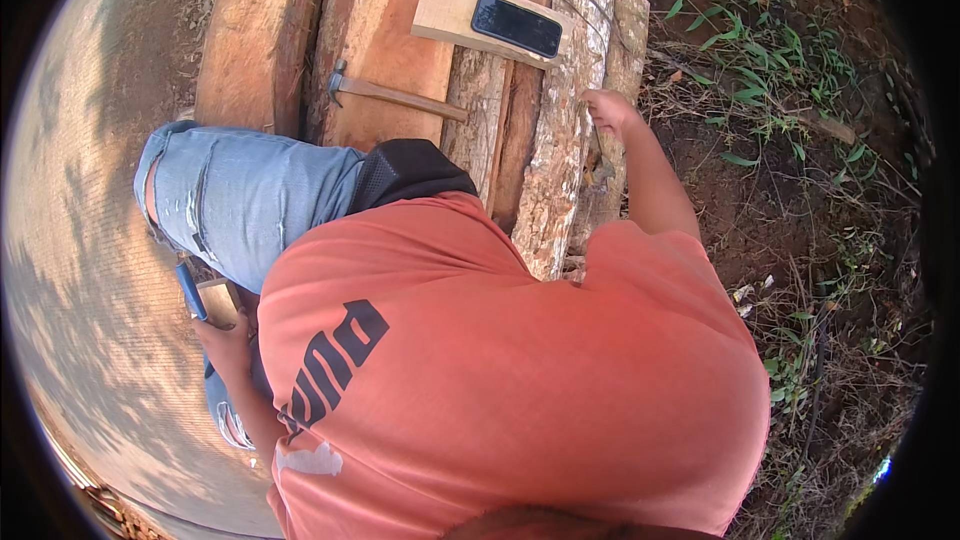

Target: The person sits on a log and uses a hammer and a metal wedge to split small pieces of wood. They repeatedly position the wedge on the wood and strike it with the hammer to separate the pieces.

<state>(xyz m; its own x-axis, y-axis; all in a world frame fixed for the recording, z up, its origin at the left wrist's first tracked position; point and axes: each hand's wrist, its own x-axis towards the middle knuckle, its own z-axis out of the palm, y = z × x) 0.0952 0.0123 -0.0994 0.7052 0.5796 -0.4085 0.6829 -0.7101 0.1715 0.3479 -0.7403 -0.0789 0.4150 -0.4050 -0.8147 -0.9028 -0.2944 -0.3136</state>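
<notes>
Low on the left, beside my jeans, my left hand (pixel 226 338) is closed around a small pale wooden block (pixel 217 302). A blue strip-shaped thing (pixel 190 290) lies against the block at my fingers; its kind is unclear. My right hand (pixel 610 112) is stretched out over the rough logs on the right, fingers curled in a pinch. Whatever is in that pinch, if anything, is too small to make out. A claw hammer (pixel 400 97) with a wooden handle lies across a wide split log, left of my right hand.
A black phone (pixel 516 27) rests on a pale plank (pixel 445 8) across the logs. Thick split logs (pixel 255 40) and a bark-covered log (pixel 560 170) lie side by side. Grassy soil (pixel 760 70) is at right, a ridged pale surface (pixel 90 240) at left.
</notes>
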